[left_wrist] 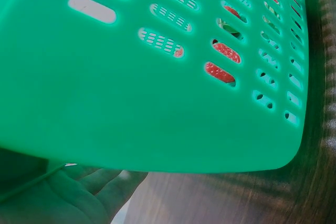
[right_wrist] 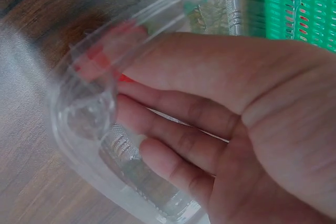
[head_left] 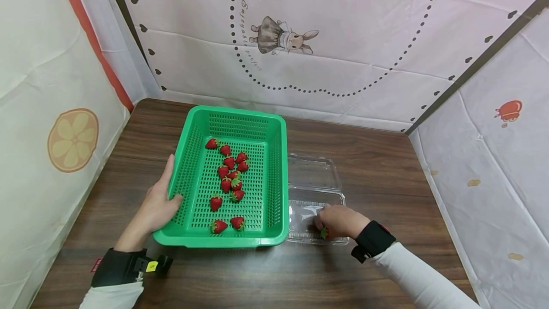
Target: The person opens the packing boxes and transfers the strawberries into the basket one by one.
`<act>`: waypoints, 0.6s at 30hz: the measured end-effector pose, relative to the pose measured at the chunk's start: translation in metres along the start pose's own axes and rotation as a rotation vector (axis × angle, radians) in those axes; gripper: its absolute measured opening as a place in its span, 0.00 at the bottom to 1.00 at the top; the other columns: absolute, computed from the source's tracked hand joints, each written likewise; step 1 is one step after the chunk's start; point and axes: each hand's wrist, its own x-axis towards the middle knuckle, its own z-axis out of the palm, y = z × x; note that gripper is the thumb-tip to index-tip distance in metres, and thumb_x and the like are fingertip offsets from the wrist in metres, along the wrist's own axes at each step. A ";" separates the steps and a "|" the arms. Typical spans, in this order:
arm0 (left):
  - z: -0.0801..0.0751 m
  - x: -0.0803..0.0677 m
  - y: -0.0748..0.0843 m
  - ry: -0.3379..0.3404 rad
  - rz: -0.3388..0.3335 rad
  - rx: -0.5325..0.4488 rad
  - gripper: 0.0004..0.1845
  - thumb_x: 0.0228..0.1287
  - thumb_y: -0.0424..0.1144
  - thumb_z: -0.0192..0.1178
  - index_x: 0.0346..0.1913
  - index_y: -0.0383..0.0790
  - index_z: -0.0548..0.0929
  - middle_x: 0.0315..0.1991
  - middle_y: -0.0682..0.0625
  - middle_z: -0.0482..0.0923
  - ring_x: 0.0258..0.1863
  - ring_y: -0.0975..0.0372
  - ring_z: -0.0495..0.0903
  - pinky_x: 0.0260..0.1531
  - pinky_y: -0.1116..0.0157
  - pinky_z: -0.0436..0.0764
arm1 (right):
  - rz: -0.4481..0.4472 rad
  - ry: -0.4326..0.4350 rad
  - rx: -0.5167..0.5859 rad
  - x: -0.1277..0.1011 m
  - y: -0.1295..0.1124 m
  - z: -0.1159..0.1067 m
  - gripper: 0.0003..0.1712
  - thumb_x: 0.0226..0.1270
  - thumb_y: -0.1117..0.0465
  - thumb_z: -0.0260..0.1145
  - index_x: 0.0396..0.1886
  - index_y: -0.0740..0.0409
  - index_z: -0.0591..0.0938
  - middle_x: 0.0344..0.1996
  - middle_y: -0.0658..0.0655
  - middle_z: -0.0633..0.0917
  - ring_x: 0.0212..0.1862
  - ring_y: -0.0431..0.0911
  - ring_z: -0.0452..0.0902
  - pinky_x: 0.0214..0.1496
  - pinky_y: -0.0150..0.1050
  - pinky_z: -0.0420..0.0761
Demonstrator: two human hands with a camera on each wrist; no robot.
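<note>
Your left hand (head_left: 160, 204) grips the basket's (head_left: 231, 114) left rim; your right hand (head_left: 339, 221) pinches a strawberry (head_left: 324, 232) inside the open clamshell (head_left: 313, 170). Bare tabletop (head_left: 386, 166) lies right. Curtain (head_left: 343, 23) script unreadable.

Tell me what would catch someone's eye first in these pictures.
The bright green perforated plastic basket in the middle of the dark wooden table, with small red strawberries scattered across its floor. The left hand holds its near left rim. To its right lies an open clear plastic clamshell box, where the right hand holds a strawberry inside the near tray.
</note>
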 end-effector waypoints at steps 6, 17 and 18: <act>0.000 0.000 -0.001 0.001 0.003 0.002 0.52 0.65 0.27 0.47 0.73 0.63 0.21 0.75 0.28 0.43 0.65 0.33 0.62 0.49 0.43 0.71 | -0.047 0.009 0.063 -0.001 0.000 -0.006 0.07 0.51 0.68 0.75 0.26 0.54 0.85 0.26 0.50 0.83 0.28 0.39 0.74 0.31 0.34 0.75; 0.000 0.000 -0.002 0.005 0.005 0.004 0.52 0.65 0.27 0.47 0.73 0.63 0.21 0.75 0.28 0.44 0.62 0.35 0.67 0.45 0.48 0.73 | -0.152 0.169 0.003 -0.006 -0.003 -0.024 0.08 0.52 0.67 0.74 0.32 0.56 0.85 0.25 0.52 0.85 0.26 0.39 0.77 0.29 0.34 0.76; 0.000 -0.001 -0.001 0.004 0.004 0.004 0.52 0.65 0.27 0.47 0.73 0.63 0.21 0.75 0.27 0.44 0.61 0.35 0.68 0.44 0.48 0.74 | -0.150 0.164 0.003 -0.006 -0.003 -0.025 0.08 0.53 0.67 0.73 0.34 0.56 0.86 0.27 0.52 0.85 0.28 0.40 0.78 0.30 0.35 0.77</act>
